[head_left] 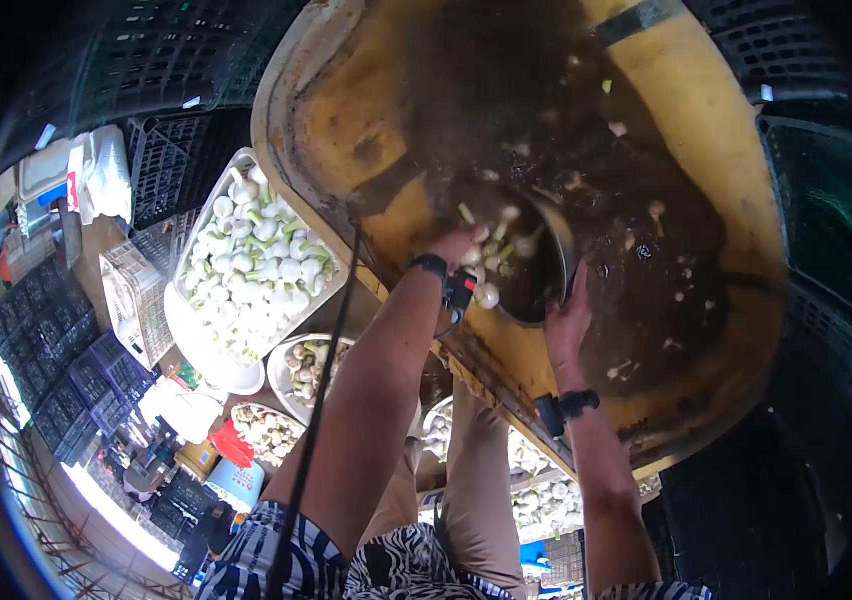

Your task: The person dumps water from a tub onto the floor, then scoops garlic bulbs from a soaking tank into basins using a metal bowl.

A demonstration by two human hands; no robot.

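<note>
My right hand (568, 318) is closed on the rim of a round basin (568, 240), thumb up along its right side. The basin is tilted over the murky water of a large yellow tub (361, 110). Several white garlic bulbs (487, 295) with short green stems bunch at the basin's left side. My left hand (458, 246) is right against these bulbs. Its fingers are blurred and partly hidden, so whether it grips bulbs or the basin's edge does not show.
Loose garlic bits (656, 210) float in the tub. To the left stands a white crate (331, 275) heaped with garlic bulbs. Below it are a bowl of brownish bulbs (306, 370) and a red bag (233, 443). Dark plastic crates (171, 160) are stacked around. A black cord (321, 400) hangs in front.
</note>
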